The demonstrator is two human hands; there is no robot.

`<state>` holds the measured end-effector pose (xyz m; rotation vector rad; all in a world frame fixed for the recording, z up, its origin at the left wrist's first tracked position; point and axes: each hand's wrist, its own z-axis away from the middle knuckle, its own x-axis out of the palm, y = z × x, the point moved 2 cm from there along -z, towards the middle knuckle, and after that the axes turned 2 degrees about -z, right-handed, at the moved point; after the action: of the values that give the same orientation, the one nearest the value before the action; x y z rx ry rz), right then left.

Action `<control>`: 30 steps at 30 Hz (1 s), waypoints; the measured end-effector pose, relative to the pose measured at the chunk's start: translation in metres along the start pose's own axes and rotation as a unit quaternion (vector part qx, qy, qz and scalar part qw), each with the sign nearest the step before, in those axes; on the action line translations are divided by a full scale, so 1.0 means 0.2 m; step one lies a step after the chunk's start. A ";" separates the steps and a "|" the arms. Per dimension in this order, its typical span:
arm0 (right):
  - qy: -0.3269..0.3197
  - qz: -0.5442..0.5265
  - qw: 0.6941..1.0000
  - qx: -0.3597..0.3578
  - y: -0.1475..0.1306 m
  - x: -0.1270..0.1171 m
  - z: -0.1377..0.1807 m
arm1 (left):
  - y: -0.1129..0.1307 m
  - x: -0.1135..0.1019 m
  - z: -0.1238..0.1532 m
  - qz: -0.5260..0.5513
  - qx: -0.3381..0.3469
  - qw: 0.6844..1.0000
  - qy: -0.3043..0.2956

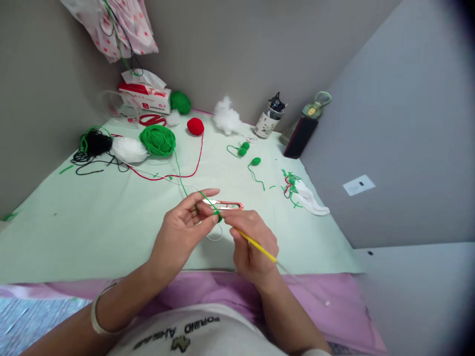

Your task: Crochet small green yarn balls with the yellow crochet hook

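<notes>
My left hand (183,228) pinches a strand of green yarn (208,201) that runs over its forefinger and back to a green yarn ball (158,140). My right hand (250,242) is closed round a yellow crochet hook (258,245), its tip meeting the green yarn at my left fingertips. Both hands hover over a pale green table cover (92,222). Just behind my fingers lie small orange-handled snips (227,204).
On the table lie a white yarn ball (129,149), black yarn (94,145), a red ball (195,126), white stuffing (226,117), small green crocheted pieces (243,148), yarn scraps (291,185), red scissors (152,119), a tissue box (146,96), a jar (267,121) and a dark phone (300,137).
</notes>
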<state>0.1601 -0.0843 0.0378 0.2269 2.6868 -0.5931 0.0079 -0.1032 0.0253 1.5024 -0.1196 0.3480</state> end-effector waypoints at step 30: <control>0.118 -0.197 0.944 0.238 0.06 -0.03 0.01 | 0.00 0.01 -0.05 0.193 -0.162 0.966 -0.062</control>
<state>0.1684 -0.0746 0.0341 -0.1304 2.7869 -1.4237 0.0092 -0.0931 0.0258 1.1698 -0.5499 0.5193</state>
